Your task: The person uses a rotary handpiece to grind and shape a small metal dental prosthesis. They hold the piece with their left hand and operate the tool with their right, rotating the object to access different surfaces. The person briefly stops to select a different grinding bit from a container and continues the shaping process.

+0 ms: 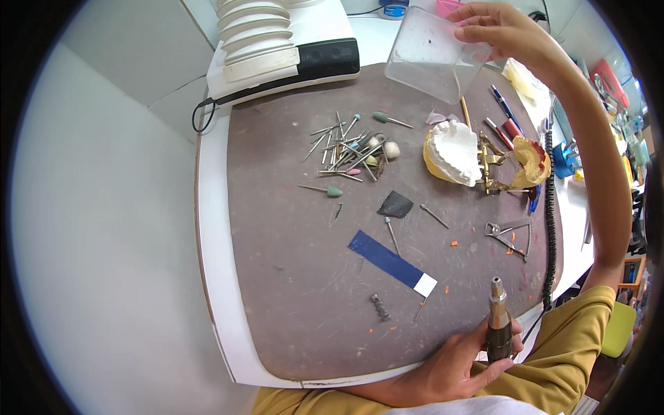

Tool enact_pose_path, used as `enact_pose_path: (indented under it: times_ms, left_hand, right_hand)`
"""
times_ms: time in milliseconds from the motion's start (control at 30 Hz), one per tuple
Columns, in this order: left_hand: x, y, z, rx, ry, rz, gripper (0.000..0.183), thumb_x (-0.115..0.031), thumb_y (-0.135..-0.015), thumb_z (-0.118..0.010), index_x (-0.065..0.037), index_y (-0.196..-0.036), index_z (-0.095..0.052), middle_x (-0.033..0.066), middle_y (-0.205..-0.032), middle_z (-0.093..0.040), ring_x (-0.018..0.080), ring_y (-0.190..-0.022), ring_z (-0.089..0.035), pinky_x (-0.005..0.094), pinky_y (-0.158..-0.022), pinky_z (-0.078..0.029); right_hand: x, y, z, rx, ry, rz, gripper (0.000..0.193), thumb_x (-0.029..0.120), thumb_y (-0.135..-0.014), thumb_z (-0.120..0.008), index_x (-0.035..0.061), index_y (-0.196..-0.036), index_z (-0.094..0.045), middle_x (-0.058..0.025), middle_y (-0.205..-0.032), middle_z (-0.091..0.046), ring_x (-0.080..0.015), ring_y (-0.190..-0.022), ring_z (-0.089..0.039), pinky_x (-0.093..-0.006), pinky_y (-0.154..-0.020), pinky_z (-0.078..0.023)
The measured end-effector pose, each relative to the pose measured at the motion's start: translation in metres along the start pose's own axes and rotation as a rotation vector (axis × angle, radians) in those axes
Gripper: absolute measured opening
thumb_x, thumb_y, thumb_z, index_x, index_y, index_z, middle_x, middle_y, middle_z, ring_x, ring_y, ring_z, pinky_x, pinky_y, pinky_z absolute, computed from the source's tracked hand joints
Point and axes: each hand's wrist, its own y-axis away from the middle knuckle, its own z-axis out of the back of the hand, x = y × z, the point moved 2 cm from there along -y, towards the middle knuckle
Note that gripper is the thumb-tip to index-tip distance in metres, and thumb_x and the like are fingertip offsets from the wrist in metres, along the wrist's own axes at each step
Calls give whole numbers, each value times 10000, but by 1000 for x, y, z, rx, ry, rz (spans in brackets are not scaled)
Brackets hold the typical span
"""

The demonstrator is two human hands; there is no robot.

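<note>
My left hand (446,366) is wrapped round a dark and metal rotary handpiece (499,325) near the front edge of the table, its tip pointing up and away. Far off at the upper right, my right hand (501,31) grips a clear plastic box (432,59) by its right side. The box is tilted, with a few dark specks in it. A loose pile of dental burs (356,149) lies mid-left on the brown mat (290,277). Right of the pile stands a white plaster dental cast (453,152) on a brass articulator (487,162).
A white device with a ribbed hose (256,31) stands at the far left. A blue strip (387,256), a black abrasive piece (395,204), a caliper (510,238) and single burs are scattered on the mat. A coiled black cable (550,228) runs along its right side, near pens (508,104).
</note>
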Motion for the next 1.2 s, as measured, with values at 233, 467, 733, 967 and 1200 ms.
enact_pose_path:
  times_ms: [233,467,733,967,1200]
  left_hand:
    - [-10,-1,4,-34,-76,-27,508,-21,-919,-630,-20,-1362,-384,129,-1035,-657,222,-984,-683,353,-890,-518]
    - [-12,-1,1,-20,-73,-69,498,-16,-914,-635,-12,-1352,-397,126,-1015,-654,223,-956,-682,348,-877,-515]
    - [-1,-2,0,-56,-8,-108,497,5,-903,-647,1,-1338,-408,139,-1011,-656,225,-965,-683,340,-873,-513]
    - [-6,-2,-1,-47,-29,-65,480,-2,-907,-633,9,-1332,-409,145,-1044,-663,256,-998,-690,352,-878,-517]
    - [-2,-1,-1,-65,20,-103,447,-9,-910,-624,22,-1307,-422,142,-1035,-646,262,-955,-682,354,-873,-515]
  right_hand:
    - [-28,-28,-19,280,-114,-220,311,235,-897,-666,16,-1115,-708,-136,-1045,-705,-183,-804,-730,-260,-719,-604]
    - [-25,-32,-16,95,467,-159,268,273,-910,-664,15,-960,-719,-125,-856,-704,-209,-752,-719,-286,-655,-577]
    - [104,17,-59,95,501,430,93,51,-878,-664,13,-946,-715,-121,-835,-735,-196,-735,-710,-344,-673,-562]
    - [110,8,-123,239,359,766,86,94,-853,-657,13,-872,-683,-124,-908,-701,-299,-826,-681,-415,-724,-513]
    - [117,29,-114,463,338,693,144,132,-837,-734,17,-899,-673,-97,-893,-672,-253,-811,-667,-387,-707,-510]
